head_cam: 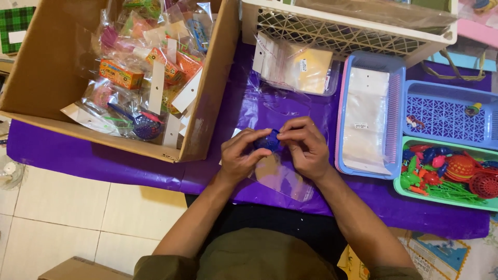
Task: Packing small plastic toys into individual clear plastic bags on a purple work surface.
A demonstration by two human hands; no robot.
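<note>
Small dark blue plastic toy (268,140) sits pinched between both hands at the middle of the purple-covered tabletop (62,150), right above one clear plastic bag (282,176) that lies flat under the wrists. The left hand (241,155) curls around the toy's left side with thumb and forefinger closed on it, and the right hand (306,148) grips it from the right with fingertips bent in tight, so both hands are narrow and holding the same piece. One brown cardboard box (41,67) stands to the left, just beside the left hand, filled with many packed clear bags of colourful toys (140,72); the bags overlap too much to count. One white lattice plastic crate (353,31) stands at the far edge, and a stack of clear bags with a yellow card (301,67) lies in front of it. To the right are three plastic trays: one long light blue tray (397,103) with pink edging that holds a pile of empty clear bags (365,119), one blue lattice tray (446,116) with two small loose pieces in it, and one green tray (402,186) heaped with loose red, blue and green plastic toys (446,173), too many to count. White floor tiles (62,207) show below the tabletop.
</note>
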